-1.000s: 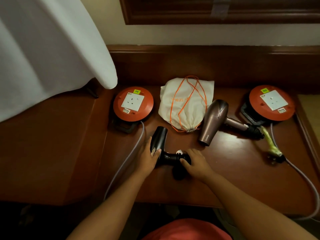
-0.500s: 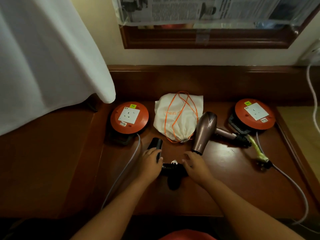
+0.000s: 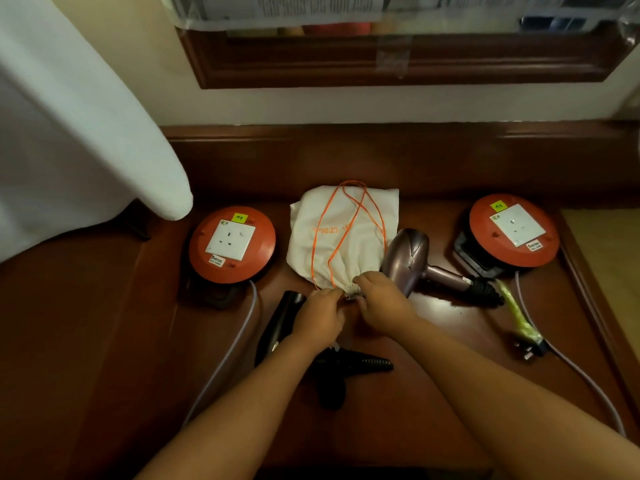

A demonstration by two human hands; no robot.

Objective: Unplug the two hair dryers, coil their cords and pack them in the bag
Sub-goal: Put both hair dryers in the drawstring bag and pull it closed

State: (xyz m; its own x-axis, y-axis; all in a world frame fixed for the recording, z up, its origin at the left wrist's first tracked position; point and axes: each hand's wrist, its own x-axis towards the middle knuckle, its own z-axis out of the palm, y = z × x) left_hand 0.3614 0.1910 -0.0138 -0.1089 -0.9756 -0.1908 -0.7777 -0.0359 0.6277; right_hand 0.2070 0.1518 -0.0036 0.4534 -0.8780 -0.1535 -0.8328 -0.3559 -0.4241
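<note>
Bag mouth pinched by left hand, right hand, opening hidden

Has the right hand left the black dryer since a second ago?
Yes. The right hand went from the black dryer's handle away from the person to the gathered mouth of the white bag, which it now pinches beside the left hand.
</note>
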